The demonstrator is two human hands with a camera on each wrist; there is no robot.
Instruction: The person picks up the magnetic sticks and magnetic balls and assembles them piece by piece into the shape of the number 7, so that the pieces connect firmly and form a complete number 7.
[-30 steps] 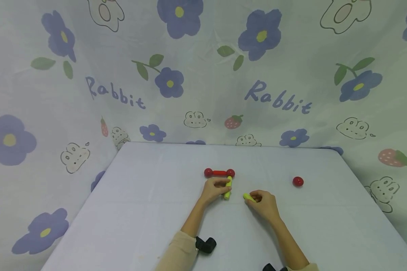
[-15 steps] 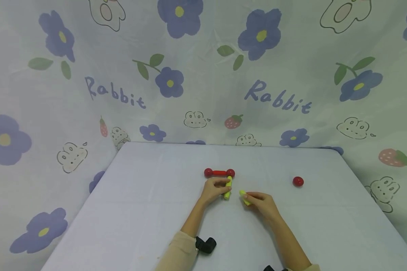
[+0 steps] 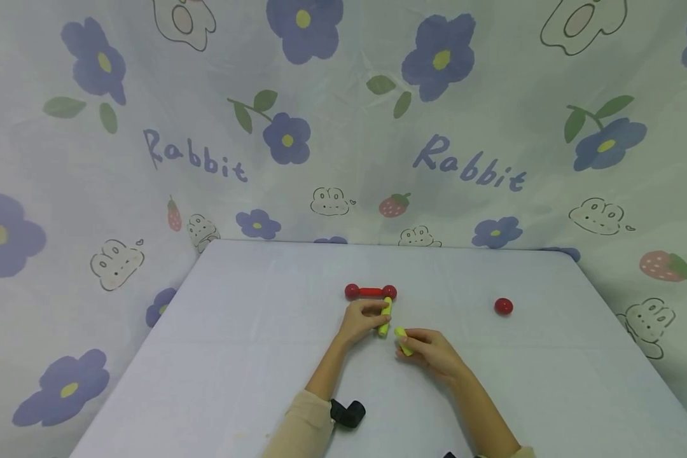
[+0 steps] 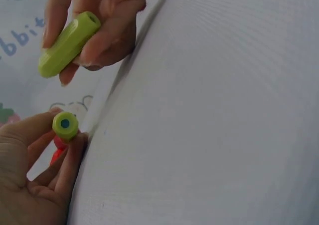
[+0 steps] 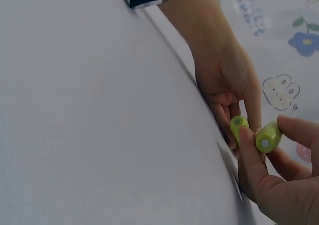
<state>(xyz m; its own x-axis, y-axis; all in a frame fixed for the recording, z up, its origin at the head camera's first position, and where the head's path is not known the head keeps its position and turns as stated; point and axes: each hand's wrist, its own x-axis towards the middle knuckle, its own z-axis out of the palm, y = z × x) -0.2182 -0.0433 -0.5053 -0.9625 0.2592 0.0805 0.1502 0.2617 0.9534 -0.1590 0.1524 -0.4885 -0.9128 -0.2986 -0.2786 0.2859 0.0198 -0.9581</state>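
In the head view my left hand (image 3: 359,322) pinches a yellow-green magnetic rod (image 3: 383,331); the rod's far end meets a red ball (image 3: 389,292). From that ball a red rod (image 3: 370,292) runs left to a second red ball (image 3: 352,291). My right hand (image 3: 435,355) holds another yellow-green rod (image 4: 69,44) between thumb and fingers, tilted and apart from the first one. Blue shows in the near end of the left-held rod (image 4: 65,124) in the left wrist view. A pale disc marks the end of the right-held rod (image 5: 267,137) in the right wrist view.
A loose red ball (image 3: 503,306) lies on the white table (image 3: 235,331), to the right of both hands. Behind the table hangs a patterned cloth (image 3: 355,146). A black wrist mount (image 3: 348,415) sits on the left forearm.
My right hand has moved left, closer to the left hand, and its yellow-green rod has turned steeper. The left hand and the red pieces have stayed in place.
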